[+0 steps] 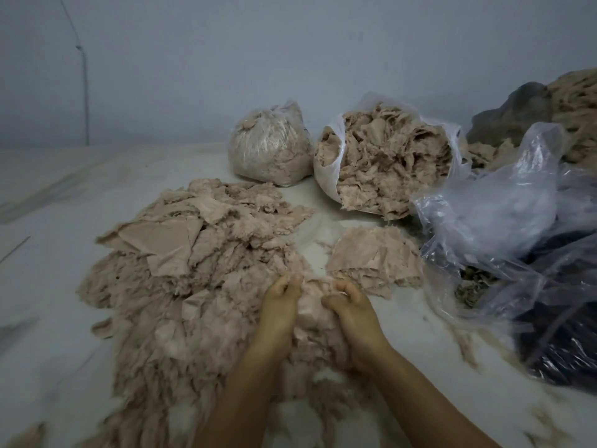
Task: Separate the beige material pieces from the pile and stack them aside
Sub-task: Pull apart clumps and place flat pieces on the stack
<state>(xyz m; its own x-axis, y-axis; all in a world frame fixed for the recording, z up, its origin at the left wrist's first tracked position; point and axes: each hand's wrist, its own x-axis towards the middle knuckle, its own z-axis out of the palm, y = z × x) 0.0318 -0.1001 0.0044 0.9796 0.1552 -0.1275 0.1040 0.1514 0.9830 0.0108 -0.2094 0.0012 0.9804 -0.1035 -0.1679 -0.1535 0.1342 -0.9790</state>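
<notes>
1. The left hand (pixel 280 297) and the right hand (pixel 350 310) are side by side at the near right edge of the big pile (pixel 181 270) of beige pieces. Both hands have curled fingers, and they pinch the same beige piece (pixel 311 305) between them, the left at its left edge and the right at its right edge.

2. The pile spreads from the hands toward 9, 10 and 11 o'clock on the pale surface (pixel 58 205), and it also runs down toward 6 o'clock under the forearms.

3. The small stack (pixel 371 257) of flat pieces lies at about 1 o'clock from the hands, near them but apart from the pile, with a strip of bare surface between. I judge that this is the place for the separated pieces.

4. The right hand is the nearer one to the stack. The move to it goes forward and to the right, so I think the right hand would carry the piece while the left one lets go.

5. The held piece looks crumpled, so its long axis I cannot tell.

6. Behind the stack, at 12 to 1 o'clock, an open bag (pixel 387 163) full of beige material stands beside a closed bag (pixel 265 150). Loose clear plastic (pixel 504 202) lies at 2 o'clock, just beside the stack, and the piece should not land on it.
</notes>
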